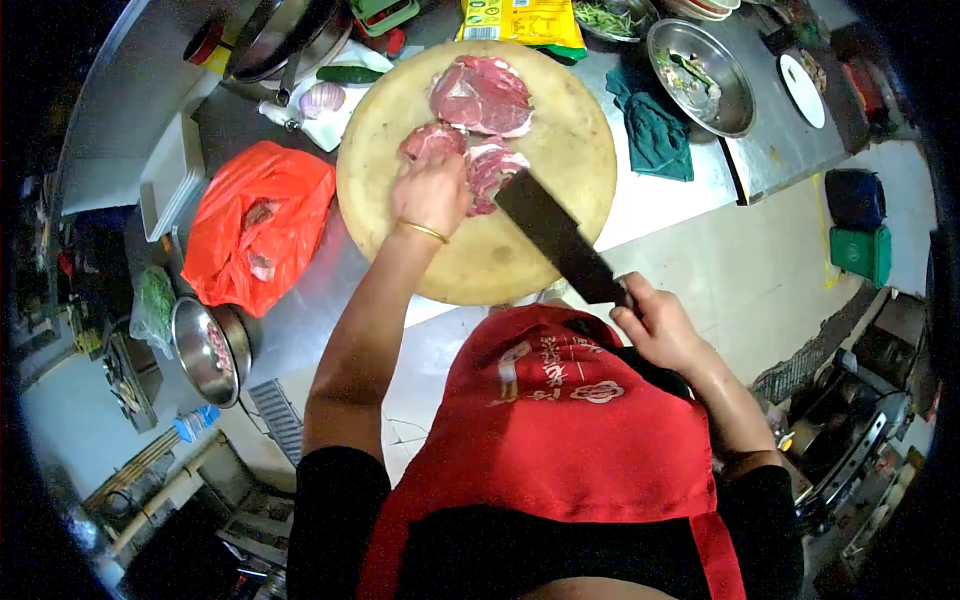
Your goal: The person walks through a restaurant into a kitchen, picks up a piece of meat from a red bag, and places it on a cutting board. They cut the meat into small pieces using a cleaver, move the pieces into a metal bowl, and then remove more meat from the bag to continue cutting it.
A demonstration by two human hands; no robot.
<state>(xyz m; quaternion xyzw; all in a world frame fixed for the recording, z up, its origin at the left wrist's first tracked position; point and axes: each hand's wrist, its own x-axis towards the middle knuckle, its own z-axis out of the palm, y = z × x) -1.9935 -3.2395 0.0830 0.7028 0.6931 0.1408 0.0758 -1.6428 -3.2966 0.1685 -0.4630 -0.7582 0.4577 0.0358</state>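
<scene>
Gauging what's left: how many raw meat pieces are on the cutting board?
3. A large piece lies at the far side of the board; a smaller piece sits under the left hand; a third piece lies at the cleaver tip. The hand may hide more.

From where I stand, the chopping board's (570, 150) right half and near edge lie bare, though the cleaver (555, 235) slants across the near-right part. Meat (482, 95) and the left hand (432, 195) fill its far-left half. An orange bag (255, 225) crowds its left rim, a green cloth (655, 135) lies to its right and a yellow packet (522, 20) sits at its far edge.
</scene>
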